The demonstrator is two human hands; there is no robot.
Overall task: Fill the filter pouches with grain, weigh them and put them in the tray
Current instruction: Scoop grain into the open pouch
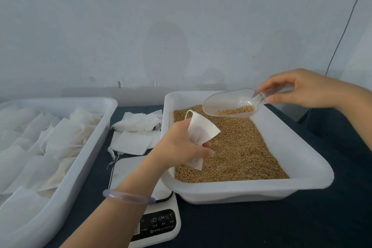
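My left hand grips a white filter pouch over the near left part of the grain tray, which holds brown grain. My right hand pinches the handle of a clear plastic scoop above the tray's far end. A small amount of grain lies in the scoop. The scoop's mouth points left toward the pouch, a short gap above it. A white scale sits under my left forearm, partly hidden.
A large white tray on the left holds several filled pouches. A loose pile of empty pouches lies between the two trays. The table has a dark cloth. A pale wall stands close behind.
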